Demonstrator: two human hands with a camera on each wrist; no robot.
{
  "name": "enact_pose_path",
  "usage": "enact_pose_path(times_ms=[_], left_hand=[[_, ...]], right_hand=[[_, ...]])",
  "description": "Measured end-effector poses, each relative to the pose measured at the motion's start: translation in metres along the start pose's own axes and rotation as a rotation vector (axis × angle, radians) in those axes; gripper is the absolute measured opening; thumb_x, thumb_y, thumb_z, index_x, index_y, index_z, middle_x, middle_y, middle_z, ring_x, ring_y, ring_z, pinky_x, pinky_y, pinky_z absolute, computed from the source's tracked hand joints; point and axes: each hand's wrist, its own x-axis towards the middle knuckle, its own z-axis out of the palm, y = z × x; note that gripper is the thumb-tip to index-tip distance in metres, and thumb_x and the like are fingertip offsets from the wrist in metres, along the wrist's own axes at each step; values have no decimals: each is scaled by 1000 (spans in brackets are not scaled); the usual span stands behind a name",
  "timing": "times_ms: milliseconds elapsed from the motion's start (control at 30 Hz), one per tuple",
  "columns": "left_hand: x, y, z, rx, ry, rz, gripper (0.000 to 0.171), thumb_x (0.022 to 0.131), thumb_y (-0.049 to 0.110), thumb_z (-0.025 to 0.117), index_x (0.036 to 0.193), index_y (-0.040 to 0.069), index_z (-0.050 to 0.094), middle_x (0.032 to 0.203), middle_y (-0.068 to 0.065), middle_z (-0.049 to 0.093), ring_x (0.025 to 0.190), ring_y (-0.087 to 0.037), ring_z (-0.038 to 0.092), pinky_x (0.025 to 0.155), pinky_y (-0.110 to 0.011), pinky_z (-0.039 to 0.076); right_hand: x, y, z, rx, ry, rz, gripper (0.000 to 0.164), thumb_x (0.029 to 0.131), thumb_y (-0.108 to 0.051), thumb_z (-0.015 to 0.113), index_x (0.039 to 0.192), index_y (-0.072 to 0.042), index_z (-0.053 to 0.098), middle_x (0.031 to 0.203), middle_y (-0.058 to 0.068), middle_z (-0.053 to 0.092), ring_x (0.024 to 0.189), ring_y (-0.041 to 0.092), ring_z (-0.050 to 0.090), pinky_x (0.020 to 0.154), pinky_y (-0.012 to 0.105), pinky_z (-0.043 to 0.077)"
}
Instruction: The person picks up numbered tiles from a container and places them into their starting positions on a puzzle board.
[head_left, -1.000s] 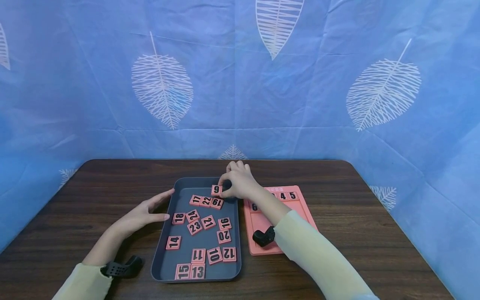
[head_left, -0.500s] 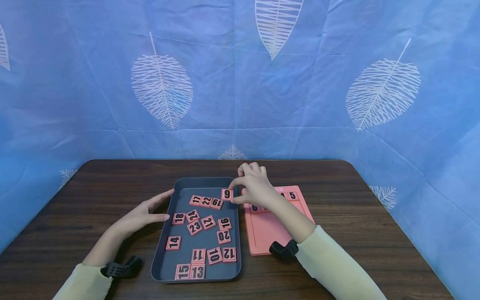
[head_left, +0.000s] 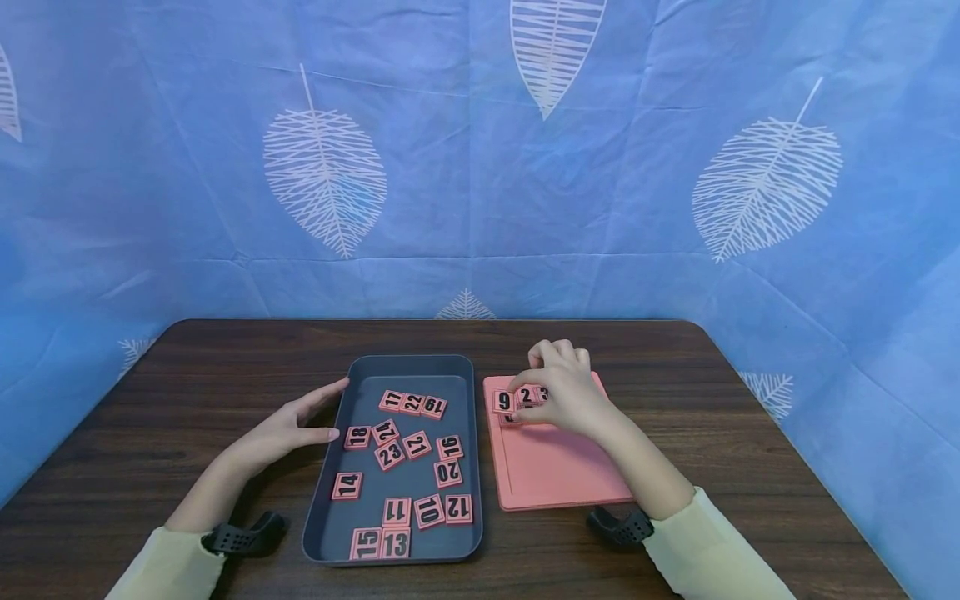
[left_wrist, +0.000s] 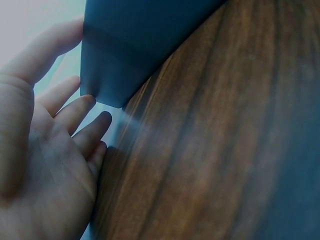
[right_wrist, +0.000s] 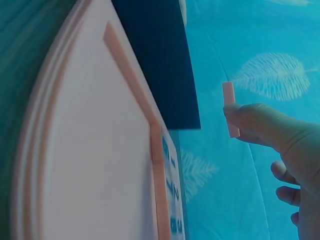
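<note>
My right hand (head_left: 564, 392) pinches a pink number tile marked 9 (head_left: 504, 402) between thumb and fingers. It holds the tile over the upper left of a pink board (head_left: 551, 471). In the right wrist view the pinched tile (right_wrist: 229, 92) is raised clear of the board (right_wrist: 100, 145). Tiles 2 (head_left: 527, 395) and part of a 3 show beside the hand, which hides others. My left hand (head_left: 281, 433) touches the left rim of a dark grey tray (head_left: 382, 487) with extended fingers; the left wrist view shows fingertips against the tray's side (left_wrist: 140, 45).
Several loose pink tiles lie in the tray at various angles, such as 14 (head_left: 347, 486), 23 (head_left: 389, 454) and 13 (head_left: 395, 542). Tray and board sit side by side on a dark wooden table (head_left: 750, 467), with a blue leaf-patterned cloth (head_left: 480, 192) behind it.
My right hand has carried tile 9 rightward, out of the tray's upper right corner and over the board. My left hand and the other tiles in the tray have stayed put.
</note>
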Motion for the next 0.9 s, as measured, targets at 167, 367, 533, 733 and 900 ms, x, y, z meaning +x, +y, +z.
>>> enact_pose_path(times_ms=[167, 367, 533, 733, 900], left_hand=[[-1, 0, 0, -2, 0, -1, 73, 92, 20, 65, 153, 15, 25, 156, -20, 18, 140, -47, 8, 101, -71, 15], [0, -1, 0, 10, 7, -7, 73, 92, 21, 66, 153, 15, 26, 155, -19, 19, 140, -46, 9, 101, -71, 16], [1, -2, 0, -1, 3, -1, 73, 92, 21, 66, 153, 15, 25, 155, -19, 20, 140, -46, 10, 101, -71, 16], [1, -2, 0, 2, 6, 4, 73, 92, 20, 66, 153, 14, 26, 155, -19, 21, 140, -46, 11, 101, -71, 16], [1, -1, 0, 3, 6, 0, 73, 92, 21, 66, 153, 14, 25, 155, -19, 20, 140, -46, 11, 101, -71, 16]], right_hand=[[-14, 14, -4, -13, 1, 10, 26, 66, -35, 88, 88, -29, 76, 91, -3, 35, 92, 24, 31, 75, 43, 19], [-26, 32, -8, -19, -18, 46, 26, 68, -33, 87, 92, -29, 76, 94, -2, 37, 94, 25, 31, 76, 45, 20], [-33, 48, -12, -35, -32, 65, 26, 69, -29, 87, 93, -27, 77, 95, -1, 38, 94, 26, 31, 75, 46, 19], [-41, 66, -15, -44, -80, 108, 27, 70, -28, 86, 96, -25, 77, 96, 0, 42, 96, 27, 33, 77, 48, 20], [-48, 79, -14, -44, -117, 136, 29, 71, -30, 86, 98, -24, 78, 97, 1, 44, 97, 28, 34, 77, 47, 20]])
